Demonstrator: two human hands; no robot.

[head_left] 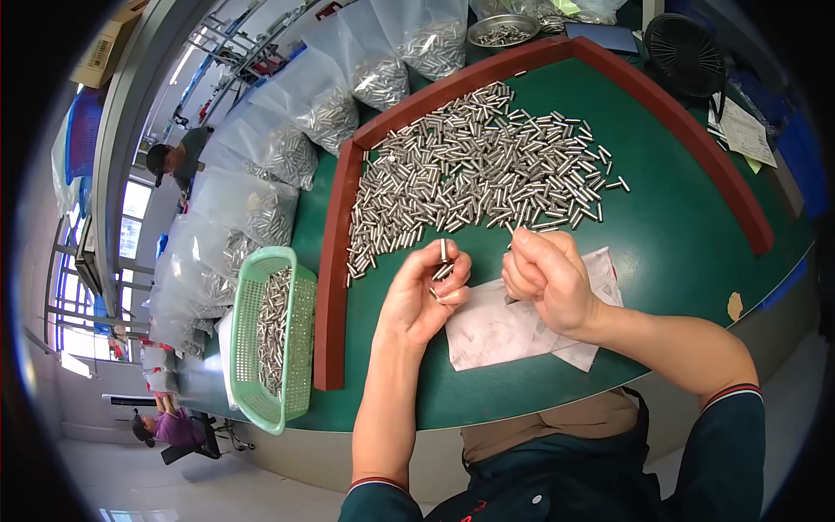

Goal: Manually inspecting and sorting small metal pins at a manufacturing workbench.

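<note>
My left hand [426, 291] is closed around a few small silver metal pins. One pin [444, 250] stands upright between thumb and forefinger, and others lie against the curled fingers. Beside it, my right hand [550, 280] is a fist with the thumb on top; a thin grey bit shows at the thumb tip, too small to name. Both hands are above a stained whitish cloth [496, 335] on the green tabletop [670, 252]. Just beyond them spreads a large heap of loose metal pins [478, 165].
A dark red wooden frame [329, 287] borders the heap. Left of it stands a light green basket [300, 348] of pins. Clear bags [326, 113] of pins line the far left, with a metal bowl [504, 33] behind. A black fan [685, 54] stands far right. Two people are in the background.
</note>
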